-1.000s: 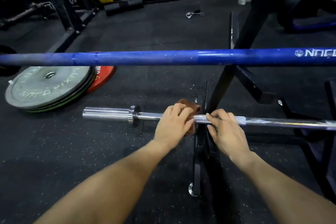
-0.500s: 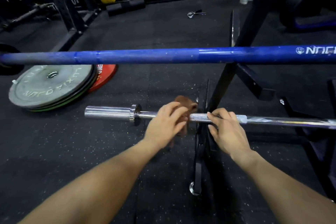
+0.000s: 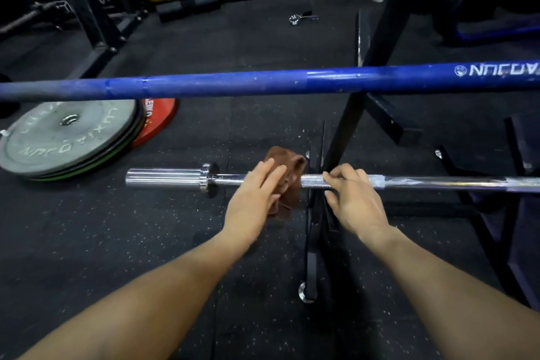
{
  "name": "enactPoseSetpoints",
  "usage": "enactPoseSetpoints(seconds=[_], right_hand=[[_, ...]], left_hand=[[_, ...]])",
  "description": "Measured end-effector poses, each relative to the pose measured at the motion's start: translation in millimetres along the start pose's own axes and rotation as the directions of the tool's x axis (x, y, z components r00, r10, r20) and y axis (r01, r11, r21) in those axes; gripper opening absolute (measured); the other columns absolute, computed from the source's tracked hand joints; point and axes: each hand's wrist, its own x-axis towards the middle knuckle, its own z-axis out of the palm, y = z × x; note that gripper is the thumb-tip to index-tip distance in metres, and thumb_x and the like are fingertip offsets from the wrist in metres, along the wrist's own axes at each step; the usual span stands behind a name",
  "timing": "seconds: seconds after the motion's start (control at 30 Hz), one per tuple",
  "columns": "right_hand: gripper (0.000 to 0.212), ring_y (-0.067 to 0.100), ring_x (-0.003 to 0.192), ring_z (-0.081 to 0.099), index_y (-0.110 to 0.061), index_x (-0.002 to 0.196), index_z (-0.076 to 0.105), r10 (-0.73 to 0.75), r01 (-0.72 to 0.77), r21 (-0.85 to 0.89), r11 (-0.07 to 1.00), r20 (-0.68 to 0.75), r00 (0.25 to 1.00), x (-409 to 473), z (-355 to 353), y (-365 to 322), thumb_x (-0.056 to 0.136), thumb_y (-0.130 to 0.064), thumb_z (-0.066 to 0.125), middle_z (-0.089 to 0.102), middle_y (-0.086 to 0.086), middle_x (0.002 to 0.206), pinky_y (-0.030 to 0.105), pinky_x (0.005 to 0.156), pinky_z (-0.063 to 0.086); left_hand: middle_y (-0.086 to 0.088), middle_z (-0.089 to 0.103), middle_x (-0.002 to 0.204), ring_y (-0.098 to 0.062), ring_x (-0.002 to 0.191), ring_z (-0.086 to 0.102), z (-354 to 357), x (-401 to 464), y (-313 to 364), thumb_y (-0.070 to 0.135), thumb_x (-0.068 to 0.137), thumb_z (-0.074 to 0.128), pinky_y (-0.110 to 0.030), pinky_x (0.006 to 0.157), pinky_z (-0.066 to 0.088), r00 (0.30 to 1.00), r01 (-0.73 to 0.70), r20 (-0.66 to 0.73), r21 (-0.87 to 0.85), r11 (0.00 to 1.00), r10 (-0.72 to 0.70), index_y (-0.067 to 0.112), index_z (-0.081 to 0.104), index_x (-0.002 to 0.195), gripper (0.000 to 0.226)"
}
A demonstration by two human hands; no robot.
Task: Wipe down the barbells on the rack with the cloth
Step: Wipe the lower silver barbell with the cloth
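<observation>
In the head view, the silver barbell (image 3: 336, 181) lies low across the rack (image 3: 377, 47), and the brown cloth (image 3: 287, 175) hangs over its shaft just left of the rack's upright, between collar and knurled part. The left hand (image 3: 254, 199) presses the cloth with fingers straight and close together, while the right hand (image 3: 355, 199) curls its fingers over the knurling. To wipe well, I judge the left should wrap the cloth fully round the shaft while the right steadies the bar; the blue barbell (image 3: 263, 82) above seems untouched.

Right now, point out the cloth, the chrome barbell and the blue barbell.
cloth (image 3: 292, 166): head view, on its brown fold draped over the bar.
chrome barbell (image 3: 163, 178): head view, on its smooth left sleeve.
blue barbell (image 3: 233, 83): head view, mid-shaft.
</observation>
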Motion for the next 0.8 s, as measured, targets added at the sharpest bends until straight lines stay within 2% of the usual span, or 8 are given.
enactPoseSetpoints(seconds=[0.07,0.23,0.4,0.53,0.57,0.63,0.7,0.8], right_hand=[[0.037,0.013,0.109,0.034,-0.021,0.132,0.054,0.004,-0.004,-0.006,1.000,-0.001,1.000,0,1,-1,0.096,-0.025,0.051,0.043,-0.010,0.122,0.037,0.076,0.050],[0.035,0.014,0.109,0.033,-0.022,0.131,0.055,0.007,-0.007,-0.047,0.999,-0.001,1.000,1,1,-1,0.096,-0.027,0.049,0.043,-0.010,0.122,0.035,0.071,0.048],[0.033,0.014,0.107,0.033,-0.021,0.128,0.057,0.022,-0.023,-0.024,0.999,-0.016,1.000,1,2,-4,0.097,-0.027,0.049,0.044,-0.009,0.120,0.034,0.070,0.045],[0.032,0.014,0.106,0.034,-0.022,0.127,0.058,0.019,-0.020,-0.008,1.000,-0.015,1.000,0,0,-4,0.096,-0.026,0.049,0.044,-0.010,0.119,0.036,0.073,0.048],[0.032,0.013,0.106,0.034,-0.023,0.127,0.058,0.018,-0.018,0.002,1.000,-0.015,1.000,-1,0,-4,0.096,-0.025,0.050,0.044,-0.011,0.119,0.035,0.073,0.048],[0.033,0.012,0.106,0.033,-0.026,0.128,0.057,0.010,-0.011,-0.015,1.000,-0.027,1.000,-2,0,-2,0.096,-0.025,0.050,0.044,-0.012,0.120,0.033,0.070,0.047],[0.034,0.011,0.107,0.032,-0.028,0.130,0.056,-0.001,-0.001,-0.040,0.999,-0.034,0.999,-2,3,0,0.096,-0.025,0.049,0.043,-0.013,0.122,0.030,0.069,0.045],[0.035,0.011,0.110,0.033,-0.028,0.130,0.055,0.012,-0.013,-0.022,1.000,-0.053,0.999,-4,6,-1,0.096,-0.025,0.049,0.043,-0.013,0.123,0.030,0.071,0.046]], left_hand=[[-0.008,0.036,0.148,-0.026,0.138,0.030,6,3,5,0.009,0.091,0.056,-0.042,0.111,0.034,0.997,0.064,-0.034,-0.087,0.994,-0.068,0.018,0.042,0.142,0.053],[-0.003,0.042,0.131,-0.022,0.119,0.035,3,14,11,0.017,0.092,0.056,-0.030,0.097,0.038,0.997,0.061,-0.034,-0.079,0.995,-0.064,0.021,0.049,0.133,0.042],[-0.004,0.042,0.122,-0.024,0.108,0.036,-8,30,11,0.025,0.097,0.048,-0.032,0.093,0.037,0.987,0.137,0.098,-0.141,0.980,-0.124,0.020,0.048,0.128,0.032],[-0.015,0.046,0.126,-0.034,0.114,0.044,-10,67,11,0.029,0.101,0.036,-0.041,0.096,0.037,0.903,0.364,0.273,-0.076,0.928,-0.332,0.013,0.045,0.129,0.034],[-0.015,0.047,0.125,-0.035,0.114,0.044,-10,64,12,0.028,0.101,0.035,-0.040,0.094,0.037,0.913,0.345,0.255,-0.062,0.937,-0.319,0.013,0.045,0.129,0.034],[-0.012,0.046,0.127,-0.031,0.113,0.044,-4,37,11,0.027,0.099,0.042,-0.036,0.096,0.036,0.983,0.149,0.114,-0.056,0.987,-0.142,0.013,0.047,0.130,0.034],[-0.009,0.043,0.132,-0.028,0.120,0.040,-3,6,9,0.028,0.096,0.050,-0.032,0.102,0.034,1.000,-0.004,0.018,-0.038,0.999,0.005,0.014,0.046,0.133,0.040],[-0.007,0.043,0.127,-0.025,0.111,0.041,-2,23,6,0.033,0.098,0.043,-0.032,0.095,0.035,0.993,0.106,0.049,-0.016,0.994,-0.105,0.016,0.046,0.129,0.035]])
